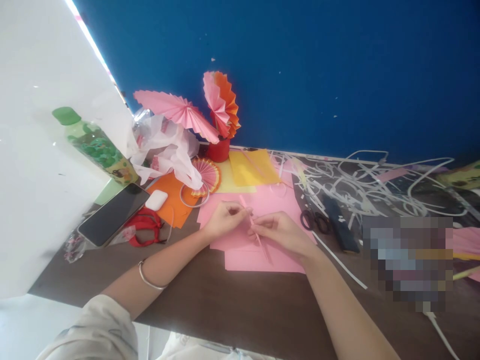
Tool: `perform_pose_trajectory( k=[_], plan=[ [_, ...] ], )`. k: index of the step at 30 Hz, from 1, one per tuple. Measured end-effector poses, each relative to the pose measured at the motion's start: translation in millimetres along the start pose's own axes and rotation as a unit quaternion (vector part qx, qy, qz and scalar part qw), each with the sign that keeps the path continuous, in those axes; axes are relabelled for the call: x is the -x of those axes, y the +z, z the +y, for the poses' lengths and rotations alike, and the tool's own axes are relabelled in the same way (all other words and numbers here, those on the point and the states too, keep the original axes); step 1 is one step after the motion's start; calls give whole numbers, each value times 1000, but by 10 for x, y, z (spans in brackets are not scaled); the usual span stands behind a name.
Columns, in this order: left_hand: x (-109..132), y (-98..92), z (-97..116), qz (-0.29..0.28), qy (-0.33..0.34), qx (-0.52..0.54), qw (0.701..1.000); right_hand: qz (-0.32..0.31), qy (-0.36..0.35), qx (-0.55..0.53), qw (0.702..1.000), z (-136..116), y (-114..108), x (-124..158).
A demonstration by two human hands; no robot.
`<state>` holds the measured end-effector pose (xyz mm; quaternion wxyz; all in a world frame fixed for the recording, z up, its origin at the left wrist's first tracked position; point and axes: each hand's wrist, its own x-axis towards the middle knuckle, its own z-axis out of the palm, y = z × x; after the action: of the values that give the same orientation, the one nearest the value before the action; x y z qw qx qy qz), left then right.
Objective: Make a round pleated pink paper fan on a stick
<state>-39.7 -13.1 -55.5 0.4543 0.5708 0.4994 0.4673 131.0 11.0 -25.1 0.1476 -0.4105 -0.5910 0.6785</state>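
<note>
In the head view I have a narrow pink paper strip [264, 248] in front of me, above the pink sheets [243, 262] that lie around the middle of the desk [210, 300], between its front edge and the back edge along the blue wall. My left hand [227, 220] is drawn narrow, thumb and fingertips together at the strip's far part; blur hides the exact contact. My right hand [279, 231] pinches it nearer its middle, and the near end hangs out past my fingers, slanting toward the desk's front edge. I judge it very light, with a little stiffness along its length but easy to bend, crease or tear, and not very slippery. The best hold looks like a soft fingertip pinch at two close points, pressing across the narrow width and not squeezing the loose end. The scissors [314, 221] lie just beside the pink sheets, toward the desk's right side, with white strips [337, 175] tangled along the back edge. The phone [114, 215] is well apart, near the left edge.
</note>
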Motion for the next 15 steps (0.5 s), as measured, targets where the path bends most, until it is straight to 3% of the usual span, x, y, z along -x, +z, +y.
perform_pose_trajectory(
  k=[6, 15],
  plan=[
    [24, 22, -39, -21, -19, -18, 999, 13, 1, -44, 999, 48, -15, -19],
    [0, 16, -42, -5, -20, 6, 1000, -10, 28, 1, 1000, 11, -47, 7]
  ],
)
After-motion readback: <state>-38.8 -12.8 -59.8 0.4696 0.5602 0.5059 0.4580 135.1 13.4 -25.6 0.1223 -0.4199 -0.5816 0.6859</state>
